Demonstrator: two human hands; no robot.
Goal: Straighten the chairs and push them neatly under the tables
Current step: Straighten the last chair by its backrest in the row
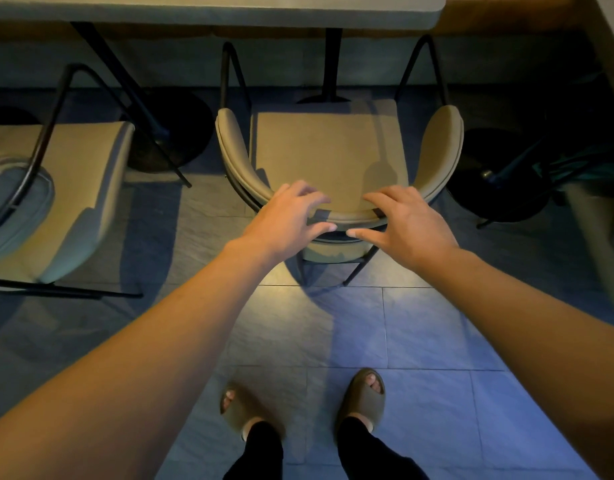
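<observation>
A beige padded chair [328,143] with a curved backrest and black metal legs stands right in front of me, facing the pale table [212,10]. Its seat sits just short of the table's edge. My left hand [285,221] and my right hand [407,225] are at the middle of the backrest's top rim, fingers spread and loosely curved over it, thumbs behind it. Small shadows under the fingers suggest they hover on or just above the rim without clamping it. A second beige chair [77,199] stands to the left, turned at an angle to the table.
Black table posts with round bases stand left [174,129] and right [496,174] of the middle chair, and a thin post [333,64] stands behind it. Dark green fabric [582,168] lies at the right edge. My feet in sandals [362,396] stand on grey floor tiles.
</observation>
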